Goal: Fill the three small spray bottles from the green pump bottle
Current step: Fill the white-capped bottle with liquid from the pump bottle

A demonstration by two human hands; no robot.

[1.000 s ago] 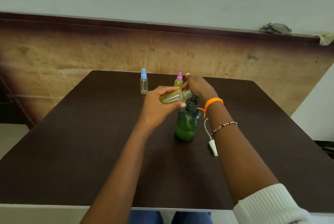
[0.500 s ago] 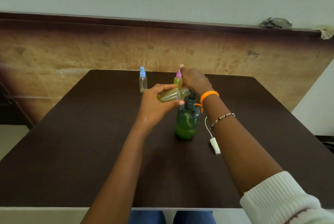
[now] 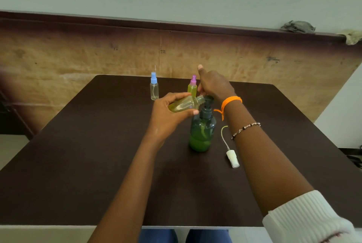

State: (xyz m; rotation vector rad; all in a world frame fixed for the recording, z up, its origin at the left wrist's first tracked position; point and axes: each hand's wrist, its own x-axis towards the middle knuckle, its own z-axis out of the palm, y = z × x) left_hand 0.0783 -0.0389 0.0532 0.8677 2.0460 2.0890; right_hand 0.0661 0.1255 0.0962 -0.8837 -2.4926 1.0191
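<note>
A dark brown bench [image 3: 98, 164] fills most of the view, its near edge cut off by the person's forearms and knees. Behind it runs a worn tan wall panel [image 3: 78, 56] under a dark ledge.

The green pump bottle [image 3: 201, 133] stands upright near the middle of the bench, holding green liquid up to roughly a third; its dark pump head is partly hidden by the hands.

The right hand [image 3: 213, 86] sits on top of the pump head, index finger raised and pointing away. The other fingers curve down over the pump, but how tightly they hold it is hidden. An orange band and a bead bracelet circle that wrist, and a white ribbed sleeve is cut off at the lower right.

The left hand [image 3: 168, 113] has its fingers wrapped around an uncapped spray bottle [image 3: 185, 104], tipped on its side with its open neck at the pump spout. It holds yellowish liquid; the level is hard to judge.

Towards the far edge stand a purple-capped spray bottle [image 3: 192, 88], partly hidden behind the right hand, and a clear blue-capped spray bottle [image 3: 154, 88], well apart.

A white spray cap [image 3: 232, 157] with its thin tube lies just right of the pump bottle.
</note>
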